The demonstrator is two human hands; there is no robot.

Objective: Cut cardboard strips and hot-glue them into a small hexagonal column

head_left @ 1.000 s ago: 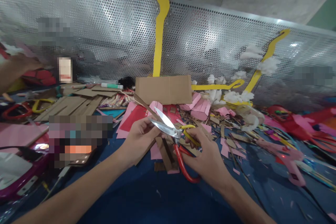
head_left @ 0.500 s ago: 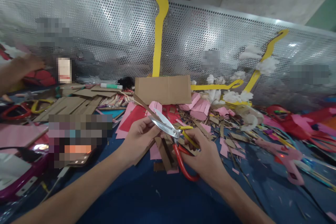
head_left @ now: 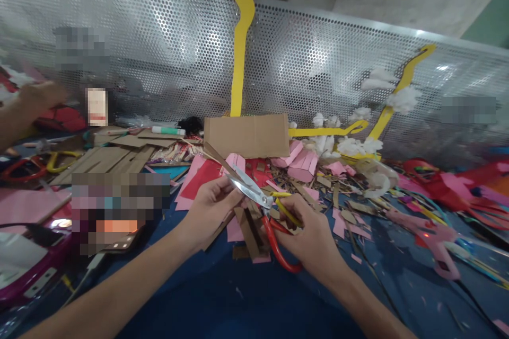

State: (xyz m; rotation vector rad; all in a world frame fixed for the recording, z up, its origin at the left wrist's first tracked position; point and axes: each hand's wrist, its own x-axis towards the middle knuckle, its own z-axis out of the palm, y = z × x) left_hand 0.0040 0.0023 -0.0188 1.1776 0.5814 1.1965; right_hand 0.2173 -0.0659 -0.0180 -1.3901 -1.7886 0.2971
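Gripping scissors (head_left: 264,200) here, with the right hand (head_left: 309,228) wrapped around the yellow and red handles, out over the middle of the worktop (head_left: 238,310). Left hand (head_left: 212,213) has a thin cardboard strip (head_left: 216,155) pinched in its fingertips, and the blades sit nearly closed right by those fingers. Can't really tell if they're biting into the strip or just crossing it.

Rest of the place is a proper mess lol. Scraps (head_left: 248,225) lie just below the blades, and a cardboard panel (head_left: 246,136) stands toward the far edge with a tall yellow hook (head_left: 237,63) rising behind it. Over toward the right edge there's a pink glue gun (head_left: 431,235). Glue stick (head_left: 168,131) is lying near the far edge, left of the panel. Someone else's hand (head_left: 40,95) is up by the far left corner, kinda blurry, so no clue what it's holding.
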